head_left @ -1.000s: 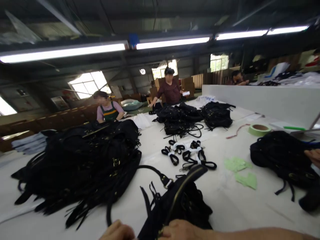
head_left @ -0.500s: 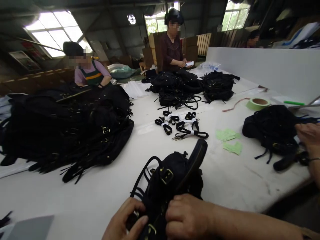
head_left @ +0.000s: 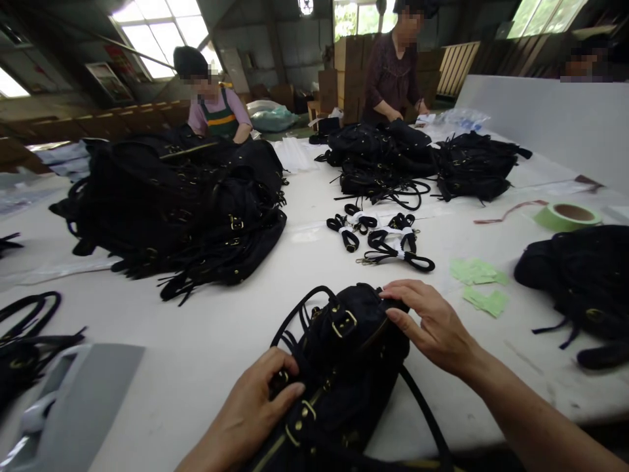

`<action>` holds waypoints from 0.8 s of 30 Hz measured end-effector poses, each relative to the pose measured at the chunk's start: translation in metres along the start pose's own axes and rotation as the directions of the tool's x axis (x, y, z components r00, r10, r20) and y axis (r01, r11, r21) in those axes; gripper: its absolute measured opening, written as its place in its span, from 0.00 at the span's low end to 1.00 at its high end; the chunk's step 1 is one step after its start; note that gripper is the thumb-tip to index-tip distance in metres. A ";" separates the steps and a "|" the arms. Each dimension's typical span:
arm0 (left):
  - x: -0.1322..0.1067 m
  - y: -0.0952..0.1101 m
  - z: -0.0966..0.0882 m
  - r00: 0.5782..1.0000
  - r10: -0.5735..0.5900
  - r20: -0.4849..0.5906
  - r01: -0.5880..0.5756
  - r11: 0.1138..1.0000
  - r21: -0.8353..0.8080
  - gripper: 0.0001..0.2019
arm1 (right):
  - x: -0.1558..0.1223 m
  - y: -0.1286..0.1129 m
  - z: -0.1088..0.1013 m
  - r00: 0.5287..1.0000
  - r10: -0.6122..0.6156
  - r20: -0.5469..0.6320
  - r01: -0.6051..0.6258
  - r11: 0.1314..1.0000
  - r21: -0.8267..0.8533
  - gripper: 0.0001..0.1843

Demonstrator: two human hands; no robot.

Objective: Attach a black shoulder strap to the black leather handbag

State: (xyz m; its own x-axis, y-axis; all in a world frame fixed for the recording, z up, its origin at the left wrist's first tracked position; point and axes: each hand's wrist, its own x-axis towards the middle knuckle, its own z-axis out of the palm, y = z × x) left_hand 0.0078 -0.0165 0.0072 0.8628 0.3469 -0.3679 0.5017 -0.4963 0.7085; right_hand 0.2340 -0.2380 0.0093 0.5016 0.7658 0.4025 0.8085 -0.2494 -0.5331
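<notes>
A black fabric handbag (head_left: 344, 367) with brass buckles and a zip lies on the white work table (head_left: 196, 328) right in front of me. My left hand (head_left: 250, 410) grips its near left side, with the fingers among the strap loops. My right hand (head_left: 427, 321) curves over the bag's far end, fingers on top and thumb against the side. A long black strap runs from the bag down to the lower right. The bag's near end is cut off by the bottom of the view.
A large heap of black bags (head_left: 181, 203) lies to the left, with more (head_left: 472, 167) at the back. Bundled black straps (head_left: 378, 239), green paper slips (head_left: 479, 278), green tape (head_left: 565, 216) and another black bag (head_left: 574, 288) lie nearby. Two co-workers (head_left: 219, 111) (head_left: 393, 72) stand beyond.
My view has swung and levelled. The handbag has turned, its buckle side now facing up. My right hand has moved from the bag's near side to its far end.
</notes>
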 end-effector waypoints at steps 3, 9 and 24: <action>-0.002 -0.003 0.002 0.999 0.035 -0.034 -0.035 0.999 -0.013 0.04 | 0.000 0.006 0.007 0.997 0.048 0.057 -0.050 0.999 0.020 0.15; -0.016 0.010 -0.031 0.976 0.181 -0.122 -0.170 0.981 0.096 0.02 | 0.005 0.004 -0.008 0.996 0.068 -0.052 -0.066 0.997 0.031 0.15; -0.023 -0.012 -0.065 0.983 0.181 -0.019 -0.159 0.908 0.389 0.18 | 0.020 -0.016 -0.021 0.983 -0.067 -0.168 0.047 0.991 -0.125 0.12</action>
State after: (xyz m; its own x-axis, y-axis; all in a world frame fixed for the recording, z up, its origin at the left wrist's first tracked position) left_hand -0.0223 0.0336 0.0460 0.9379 0.2662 -0.2226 0.3423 -0.8149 0.4677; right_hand 0.2372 -0.2315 0.0417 0.4906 0.6703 0.5569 0.8631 -0.2857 -0.4164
